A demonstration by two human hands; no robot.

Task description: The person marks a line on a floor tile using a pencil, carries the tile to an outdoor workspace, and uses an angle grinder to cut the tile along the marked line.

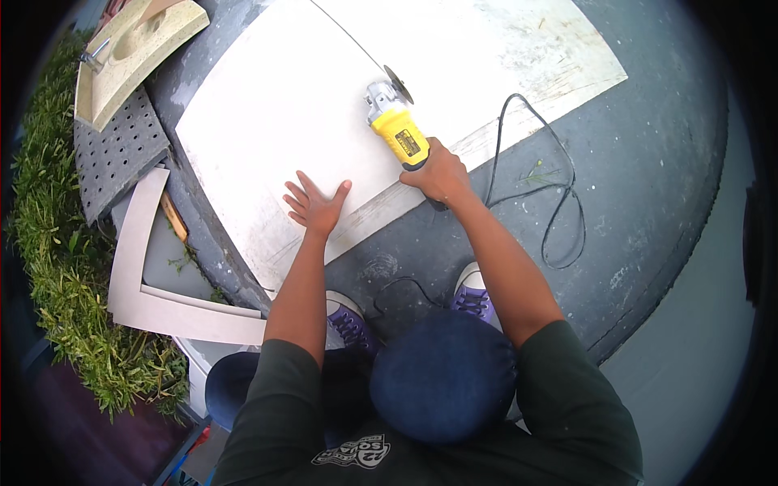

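Note:
A yellow and grey angle grinder (401, 136) is gripped by its rear body in my right hand (442, 172). Its thin dark disc (398, 84) stands on edge at the lower end of a dark straight line that runs up the white board (267, 89). Whether the disc is spinning I cannot tell. My left hand (320, 206) is spread out over the board's near left part, fingers apart, holding nothing. A black power cord (574, 174) comes from behind the grinder and loops on the grey floor to the right.
My purple shoes (350, 320) are close to the board's near edge. At left lie an L-shaped pale offcut (134, 275), a perforated dark panel (121, 150) and a speckled sink top (150, 49). Green plants (53, 235) line the left side. The grey floor (648, 186) ends in a curved edge at right.

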